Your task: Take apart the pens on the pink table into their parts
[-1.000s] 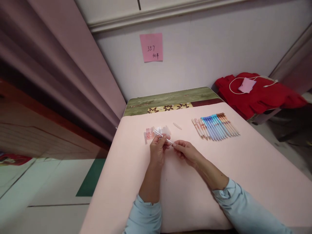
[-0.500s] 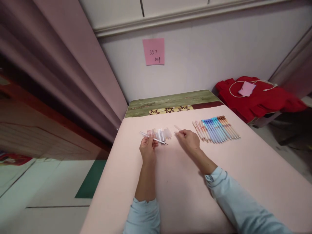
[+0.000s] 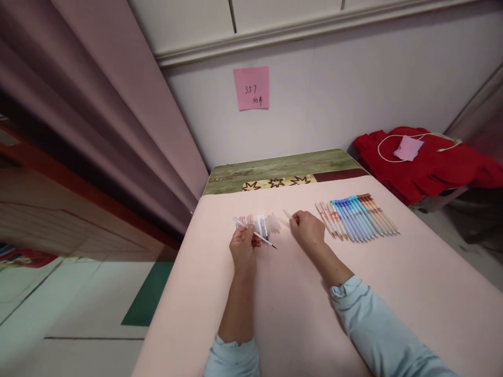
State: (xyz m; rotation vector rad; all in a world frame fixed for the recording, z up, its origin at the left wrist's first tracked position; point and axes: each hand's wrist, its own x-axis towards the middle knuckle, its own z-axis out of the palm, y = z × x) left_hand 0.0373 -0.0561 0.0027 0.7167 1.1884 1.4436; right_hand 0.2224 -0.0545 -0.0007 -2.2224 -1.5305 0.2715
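My left hand point(image 3: 243, 246) is closed round a thin clear pen refill point(image 3: 257, 233), whose dark tip points right and down over the pink table cover point(image 3: 298, 303). My right hand point(image 3: 308, 229) rests further back, fingers pinched on a small pale pen cap point(image 3: 288, 214) lying on the cover. Between and behind the hands lies a heap of clear and pink pen parts point(image 3: 261, 221). A neat row of several assembled pens point(image 3: 357, 212), pink, blue and brown, lies to the right of my right hand.
The table's far end shows a green patterned surface point(image 3: 283, 170) against the wall, under a pink sticky note point(image 3: 251, 88). Red cloth with a white cable point(image 3: 428, 157) sits at the right. A curtain point(image 3: 118, 120) hangs at the left, floor below.
The hands drew apart: my left hand kept the refill and shifted left, while my right hand let go of it and reached back to the pale cap. The view has shifted slightly.
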